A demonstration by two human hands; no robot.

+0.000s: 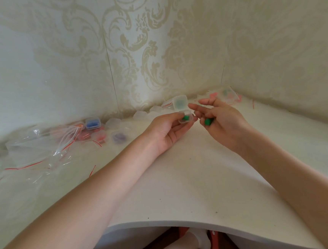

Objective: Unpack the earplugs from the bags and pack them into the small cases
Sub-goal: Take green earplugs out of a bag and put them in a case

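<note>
Patterned wallpaper is backing the white worktop (184, 182) — near its far corner the left hand (166, 131) is gripping an open clear case (183, 110) holding a green earplug (186, 118), the right hand (221, 117) pinching another green earplug (208, 122) just beside it.

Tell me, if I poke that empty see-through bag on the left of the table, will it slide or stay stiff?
The empty bag is probably floppy: it lies crumpled and wrinkled on the table, not flat. It looks thin and clear, so it is likely very light and would skid or crumple under a poke. Its shiny film may feel slippery.
</note>
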